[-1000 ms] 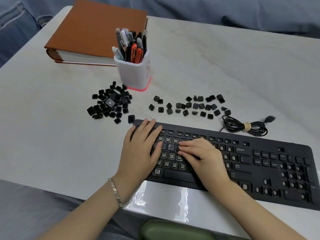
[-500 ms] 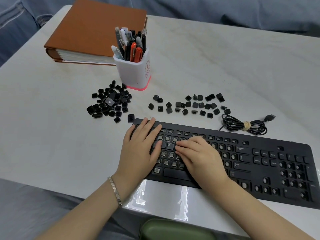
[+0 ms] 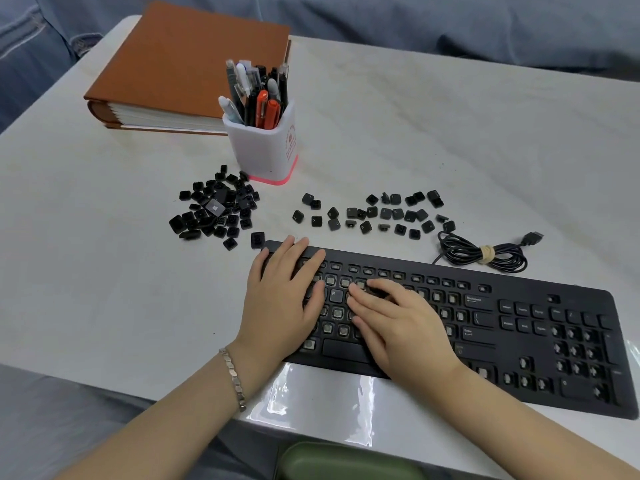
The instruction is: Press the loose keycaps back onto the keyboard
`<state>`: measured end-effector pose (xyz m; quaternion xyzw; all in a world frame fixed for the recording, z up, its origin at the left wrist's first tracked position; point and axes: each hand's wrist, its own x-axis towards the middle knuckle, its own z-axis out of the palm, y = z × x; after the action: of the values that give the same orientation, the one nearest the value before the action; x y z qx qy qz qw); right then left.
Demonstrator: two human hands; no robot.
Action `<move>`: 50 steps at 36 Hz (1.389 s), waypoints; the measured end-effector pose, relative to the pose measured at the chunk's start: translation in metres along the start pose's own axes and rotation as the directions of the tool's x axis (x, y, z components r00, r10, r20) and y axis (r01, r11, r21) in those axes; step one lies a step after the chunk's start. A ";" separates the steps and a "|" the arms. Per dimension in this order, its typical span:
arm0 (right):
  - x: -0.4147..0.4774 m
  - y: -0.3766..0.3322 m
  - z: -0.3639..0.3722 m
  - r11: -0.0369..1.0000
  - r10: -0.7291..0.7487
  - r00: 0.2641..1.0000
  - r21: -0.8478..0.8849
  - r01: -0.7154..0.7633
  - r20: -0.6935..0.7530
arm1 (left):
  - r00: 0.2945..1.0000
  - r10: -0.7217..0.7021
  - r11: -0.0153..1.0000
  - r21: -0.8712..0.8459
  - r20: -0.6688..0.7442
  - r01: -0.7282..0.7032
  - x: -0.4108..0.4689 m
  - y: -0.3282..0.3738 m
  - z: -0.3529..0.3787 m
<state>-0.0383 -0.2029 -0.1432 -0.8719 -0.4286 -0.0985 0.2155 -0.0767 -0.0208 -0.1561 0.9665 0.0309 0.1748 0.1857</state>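
Black keyboard point(image 3: 519, 327) by table point(image 3: 104, 289) edge; left hand point(image 3: 282, 303), right hand point(image 3: 398, 323) fingers flat, pressing.

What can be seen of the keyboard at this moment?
The keyboard is black, full-size and matte like plastic, lying flat near the front edge of the table. Most letter and number-pad positions are bare, showing pale stems; spacebar, Enter, Backspace and an R cap are seated. The left hand rests flat on its left end; the right hand presses fingers on the upper letter rows. Its coiled cable lies behind.
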 end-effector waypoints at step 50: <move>0.024 0.019 -0.070 -0.119 0.689 0.521 0.788 -0.604 0.503 | 1.000 -0.001 0.999 -0.032 0.013 0.001 0.002 -0.001 -0.002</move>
<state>-0.0077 -0.2289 -0.0783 -0.6610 0.0935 0.2500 0.7013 -0.0753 -0.0188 -0.1542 0.9644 0.0274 0.1691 0.2015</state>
